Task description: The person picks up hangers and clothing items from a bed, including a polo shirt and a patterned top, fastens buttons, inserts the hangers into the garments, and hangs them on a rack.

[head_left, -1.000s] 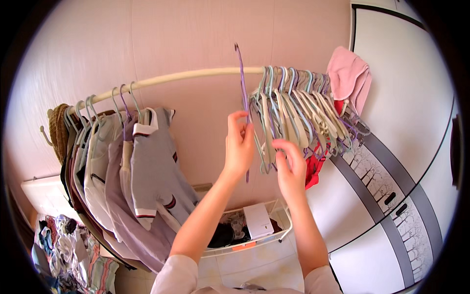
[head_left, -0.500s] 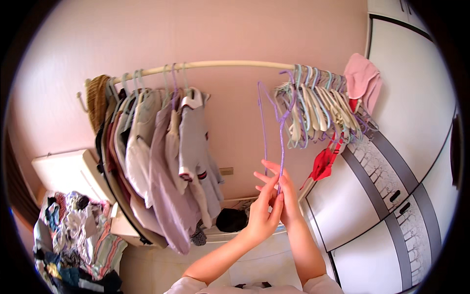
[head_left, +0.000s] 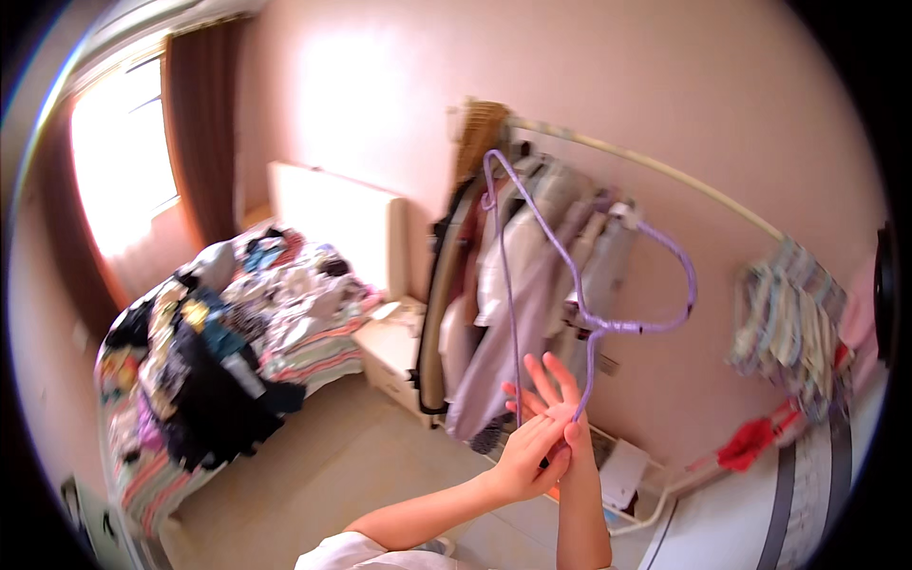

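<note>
A purple wire clothes hanger (head_left: 573,274) is raised in front of me, its hook pointing right and its frame tilted. My left hand (head_left: 530,456) crosses in front of my right wrist, its fingers closed around the hanger's lower part and pressed to the right palm. Spread fingers reach up from my right hand (head_left: 560,399), and the hanger's wire lies against its palm. The overlapping hands hide the exact grip.
Garments (head_left: 508,256) hang from a pale rail (head_left: 665,174), with bunched hangers (head_left: 788,318) at its right end. Left are a bed piled with clothes (head_left: 228,332), a bedside cabinet (head_left: 394,361) and a window (head_left: 123,161). A red item (head_left: 746,445) hangs at right.
My view has swung left, bringing the bed and window in. The hanger has turned to show its frame broadside, and my right fingers have spread.
</note>
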`<state>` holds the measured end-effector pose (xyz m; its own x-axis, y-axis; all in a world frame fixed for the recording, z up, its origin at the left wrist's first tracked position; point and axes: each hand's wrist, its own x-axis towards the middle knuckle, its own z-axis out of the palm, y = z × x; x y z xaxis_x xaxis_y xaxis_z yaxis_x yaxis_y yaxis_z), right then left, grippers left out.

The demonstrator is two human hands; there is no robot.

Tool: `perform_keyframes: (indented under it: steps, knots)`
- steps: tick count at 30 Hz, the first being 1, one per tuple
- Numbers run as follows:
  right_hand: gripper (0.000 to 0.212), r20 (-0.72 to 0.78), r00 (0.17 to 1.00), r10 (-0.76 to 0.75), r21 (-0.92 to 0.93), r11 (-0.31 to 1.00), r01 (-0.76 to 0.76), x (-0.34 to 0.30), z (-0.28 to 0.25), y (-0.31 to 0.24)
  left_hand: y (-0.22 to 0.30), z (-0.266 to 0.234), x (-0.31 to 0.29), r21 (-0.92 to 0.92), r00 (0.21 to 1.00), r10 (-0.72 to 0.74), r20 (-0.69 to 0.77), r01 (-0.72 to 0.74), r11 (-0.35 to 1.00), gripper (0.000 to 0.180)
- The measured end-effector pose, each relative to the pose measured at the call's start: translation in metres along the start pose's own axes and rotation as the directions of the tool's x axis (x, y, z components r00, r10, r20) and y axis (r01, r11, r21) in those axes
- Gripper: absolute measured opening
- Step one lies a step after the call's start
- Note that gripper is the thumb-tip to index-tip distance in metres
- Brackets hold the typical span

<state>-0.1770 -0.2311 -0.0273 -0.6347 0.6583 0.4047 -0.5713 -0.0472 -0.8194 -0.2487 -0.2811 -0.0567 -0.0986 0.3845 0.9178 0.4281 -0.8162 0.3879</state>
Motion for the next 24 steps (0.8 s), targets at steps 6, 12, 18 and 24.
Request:
perform_keyframes:
  steps: [6, 12, 18, 24]
  knots:
    - [0.096, 0.523, 0.829, 0.197, 0.217, 0.910, -0.353, 0.036, 0.081, 0.101, 0.031, -0.132, -0.025, 0.579, 0.991, -0.101, -0.085, 0.131, 0.805, 0.049]
    - [0.093, 0.641, 0.693, 0.331, 0.183, 0.810, -0.557, 0.051, 0.171, 0.193, 0.050, -0.290, -0.054, 0.889, 0.950, 0.063, -0.307, 0.262, 0.375, 0.060]
    - [0.090, 0.916, 0.269, 0.298, 0.032, 0.615, -0.788, 0.080, 0.282, 0.317, 0.054, -0.463, -0.140, -0.243, 0.313, -0.386, -0.868, 0.409, 0.879, 0.063]
    - [0.052, 0.951, 0.055, 0.304, -0.047, 0.320, -0.946, 0.099, 0.356, 0.422, 0.067, -0.567, -0.211, -0.108, 0.156, -0.273, -0.949, 0.656, 0.747, 0.022]
